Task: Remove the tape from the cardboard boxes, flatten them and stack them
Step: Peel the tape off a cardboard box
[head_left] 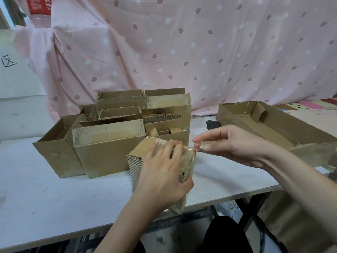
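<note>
Head view: we see a small cardboard box (135,159) standing at the near edge of the white bench (45,194), its bottom corner overhanging the edge. Left hand (164,172) lies over the box's top and near face, fingers spread across the top, thumb wrapped round the lower right corner; that grip has the box held. Right hand (229,145) is just right of the box top, thumb and forefinger pinching a strip of clear tape (190,148); the other fingers are loosely curled. The tape runs from the pinch to the box's top right edge, still stuck there.

Behind the box, a cluster of open cardboard boxes (109,143) sits on the bench, flaps up, packed side by side and touching. The tallest one (169,103) stands at the back right of the cluster, with glossy tape on its top edge.

On the right, a long shallow open box (269,125) lies on the bench, well apart from the held box. A dark object (212,124) sits just beside its left end; we cannot tell what it is.

A pink patterned cloth (182,42) hangs behind the bench. A bottle with a red label (39,10) shows at top left.
</note>
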`<action>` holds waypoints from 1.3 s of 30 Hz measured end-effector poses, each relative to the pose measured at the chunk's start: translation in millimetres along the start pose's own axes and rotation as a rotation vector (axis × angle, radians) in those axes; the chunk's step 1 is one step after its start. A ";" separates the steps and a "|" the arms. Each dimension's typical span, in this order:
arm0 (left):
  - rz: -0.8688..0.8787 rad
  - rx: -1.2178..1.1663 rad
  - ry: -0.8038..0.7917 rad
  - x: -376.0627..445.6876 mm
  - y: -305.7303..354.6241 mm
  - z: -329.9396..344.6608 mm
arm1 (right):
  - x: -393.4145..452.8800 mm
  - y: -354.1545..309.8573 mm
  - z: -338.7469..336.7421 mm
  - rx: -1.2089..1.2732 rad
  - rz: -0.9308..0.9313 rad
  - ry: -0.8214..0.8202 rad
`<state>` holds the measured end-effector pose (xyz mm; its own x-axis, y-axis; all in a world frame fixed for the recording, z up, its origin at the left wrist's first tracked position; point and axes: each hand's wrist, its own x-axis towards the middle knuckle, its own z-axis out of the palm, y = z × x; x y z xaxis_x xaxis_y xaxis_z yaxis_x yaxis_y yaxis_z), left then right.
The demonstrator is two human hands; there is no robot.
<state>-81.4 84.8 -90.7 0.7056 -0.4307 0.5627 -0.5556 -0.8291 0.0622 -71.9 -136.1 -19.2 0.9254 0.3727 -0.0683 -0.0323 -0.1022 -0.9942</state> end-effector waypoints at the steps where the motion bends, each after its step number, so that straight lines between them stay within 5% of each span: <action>1: 0.001 -0.001 0.002 0.3 0.5 0.2 | 0.1 -1.0 1.9 -0.048 -0.020 0.059; 8: -0.010 0.008 0.005 -0.8 0.3 -1.2 | 3.5 -1.2 10.9 -0.374 -0.251 0.285; 14: -0.010 0.007 -0.010 -0.1 1.2 -1.7 | -5.1 -5.0 -1.2 0.058 -0.162 0.130; 19: -0.009 0.004 -0.012 -0.7 1.3 -2.9 | -11.2 2.0 -8.8 0.108 -0.118 -0.122; 26: -0.013 0.005 -0.024 -0.6 0.2 -2.6 | -15.6 2.2 -15.6 0.081 -0.130 -0.227; 39: -0.016 0.016 -0.029 -0.1 2.1 -1.1 | -4.0 -1.1 5.7 -0.455 -0.197 0.351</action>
<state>-83.2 83.5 -89.7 0.7273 -0.4271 0.5372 -0.5368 -0.8417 0.0576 -77.7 -132.3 -18.2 0.9693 0.1060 0.2219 0.2454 -0.4752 -0.8450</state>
